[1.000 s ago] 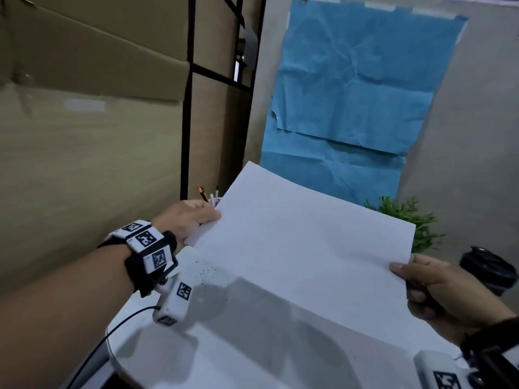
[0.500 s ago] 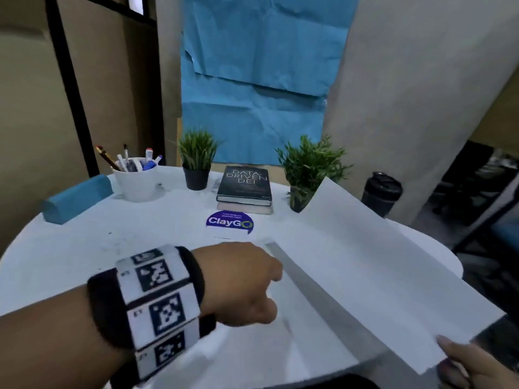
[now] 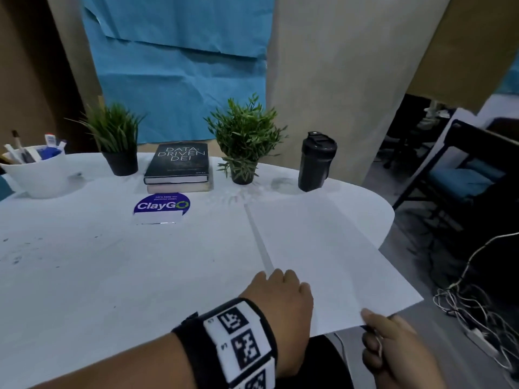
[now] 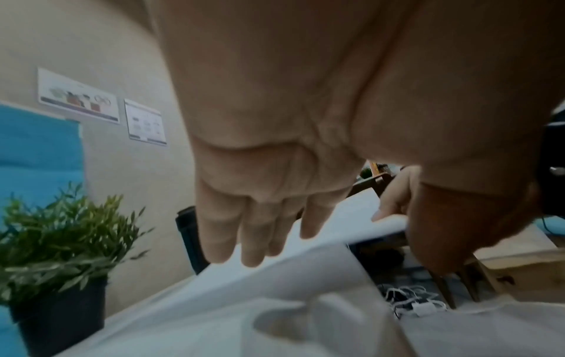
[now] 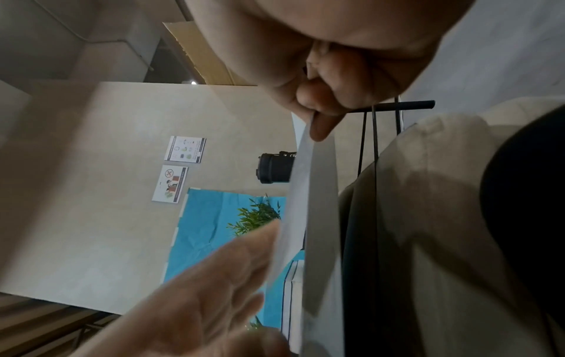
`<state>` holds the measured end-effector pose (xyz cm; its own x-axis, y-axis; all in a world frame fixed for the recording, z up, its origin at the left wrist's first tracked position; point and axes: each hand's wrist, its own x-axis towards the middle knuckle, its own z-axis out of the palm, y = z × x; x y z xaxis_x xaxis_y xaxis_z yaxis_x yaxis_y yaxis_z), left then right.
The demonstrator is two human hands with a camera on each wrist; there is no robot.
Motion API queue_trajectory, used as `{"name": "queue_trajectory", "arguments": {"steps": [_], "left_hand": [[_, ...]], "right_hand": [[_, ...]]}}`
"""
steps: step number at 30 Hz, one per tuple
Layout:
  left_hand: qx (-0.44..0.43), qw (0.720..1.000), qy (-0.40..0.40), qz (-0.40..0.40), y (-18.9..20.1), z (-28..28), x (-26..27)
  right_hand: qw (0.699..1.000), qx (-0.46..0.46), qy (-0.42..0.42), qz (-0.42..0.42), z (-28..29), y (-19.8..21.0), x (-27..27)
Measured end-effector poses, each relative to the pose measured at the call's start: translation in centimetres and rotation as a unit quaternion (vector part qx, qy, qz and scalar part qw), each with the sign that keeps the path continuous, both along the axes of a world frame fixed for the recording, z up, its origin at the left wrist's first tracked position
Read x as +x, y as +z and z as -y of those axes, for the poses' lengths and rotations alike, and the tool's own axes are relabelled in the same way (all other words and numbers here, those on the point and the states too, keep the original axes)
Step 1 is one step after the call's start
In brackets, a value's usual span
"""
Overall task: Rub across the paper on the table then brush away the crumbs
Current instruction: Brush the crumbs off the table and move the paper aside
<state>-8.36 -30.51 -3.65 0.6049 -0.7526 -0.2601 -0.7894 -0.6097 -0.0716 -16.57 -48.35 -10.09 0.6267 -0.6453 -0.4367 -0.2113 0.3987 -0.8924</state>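
On a white round desk [image 3: 84, 276], largest item first: one white sheet of paper [image 3: 323, 256], lying over the right part of the desk with its near right corner overhanging the edge and raised slightly. Right hand [image 3: 393, 349]: pinches that near corner, thumb on top and curled fingers beneath, as the right wrist view confirms. Left hand [image 3: 280, 299]: palm down at the sheet's near left edge, fingers straight and together, grasping nothing; the left wrist view shows the fingertips [image 4: 250, 256] at the paper's edge, though actual contact cannot be told. Along the far side of the desk, left to right: a white bowl-shaped pen holder [image 3: 39, 175] with pens and markers; a potted plant [image 3: 115, 141] in a dark pot; a dark book [image 3: 179, 164] titled "DATA-DRIVEN DEI" stacked on a second, paler book [image 3: 179, 187]; a bushier second plant [image 3: 244, 141]; a black lidded tumbler [image 3: 316, 161], standing upright just beyond the paper's far corner. In front of the books: a purple "ClayGO" sticker [image 3: 161, 206]. Smallest: dark crumbs [image 3: 16, 258] and smudges scattered on the left part of the desk, well apart from the paper.
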Motion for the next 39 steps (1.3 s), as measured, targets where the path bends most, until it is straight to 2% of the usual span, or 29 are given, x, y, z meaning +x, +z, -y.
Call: {"name": "queue_trajectory", "arguments": {"steps": [4, 5, 7, 9, 10, 11, 12, 14, 15, 17, 19, 21, 23, 24, 26, 32, 36, 39], "left_hand": [[0.053, 0.998, 0.001, -0.019, -1.0, 0.0, 0.7], [0.054, 0.998, 0.003, -0.025, -1.1, 0.0, 0.9], [0.051, 0.998, 0.009, -0.034, -1.4, 0.1, 1.3], [0.048, 0.998, 0.005, -0.044, -1.5, 0.2, 1.6], [0.046, 0.998, 0.002, -0.051, -1.5, 0.2, 1.7], [0.041, 0.997, 0.001, -0.058, -1.4, 0.2, 1.8], [0.031, 0.997, 0.001, -0.064, -1.4, 0.2, 1.9], [0.012, 0.997, 0.003, -0.073, -1.2, 0.1, 1.9], [0.009, 0.997, 0.006, -0.078, -1.1, 0.1, 2.0], [0.01, 0.996, 0.008, -0.085, -1.1, 0.1, 2.0], [-0.003, 0.997, 0.011, -0.081, -1.3, 0.2, 2.1], [-0.024, 0.996, 0.026, -0.08, -1.5, 0.1, 1.9], [-0.041, 0.996, 0.032, -0.075, -1.7, 0.1, 1.8], [-0.043, 0.996, 0.033, -0.073, -1.8, 0.0, 1.8], [-0.041, 0.996, 0.034, -0.073, -1.7, -0.2, 1.7], [-0.105, 0.991, 0.04, -0.066, 0.7, -2.9, 0.2], [-0.18, 0.975, 0.104, -0.085, 1.2, -9.5, -2.7], [-0.157, 0.972, 0.17, -0.043, 0.0, -17.7, -4.3]], "right_hand": [[1.0, 0.006, -0.01, -0.009, 1.2, -0.2, -0.9], [0.998, -0.052, -0.004, -0.04, 1.7, 0.2, -1.6], [0.975, -0.205, 0.022, -0.083, 2.6, 2.0, -2.4], [0.957, -0.287, 0.039, -0.016, 2.7, 5.1, -1.8], [0.938, -0.334, 0.088, 0.003, 2.5, 6.8, -0.8], [0.904, -0.396, 0.162, 0.0, 1.9, 8.5, 0.9], [0.857, -0.45, 0.25, -0.01, 1.2, 9.9, 3.0], [0.751, -0.532, 0.387, -0.05, 0.4, 10.9, 7.4], [0.696, -0.573, 0.426, -0.082, 0.1, 10.5, 10.0], [0.585, -0.647, 0.466, -0.149, -1.2, 9.5, 14.3], [0.495, -0.697, 0.484, -0.188, -2.8, 8.6, 17.2], [0.426, -0.722, 0.499, -0.22, -3.8, 8.2, 18.9], [0.384, -0.733, 0.509, -0.238, -4.2, 7.9, 19.8], [0.377, -0.736, 0.51, -0.237, -4.2, 7.9, 20.0], [0.383, -0.74, 0.506, -0.224, -3.9, 7.9, 20.0], [0.447, -0.717, 0.487, -0.221, -3.0, 7.7, 19.7], [0.47, -0.734, 0.454, -0.185, -5.2, 9.4, 17.1], [0.49, -0.714, 0.489, -0.105, -8.7, 9.6, 11.5]]}}
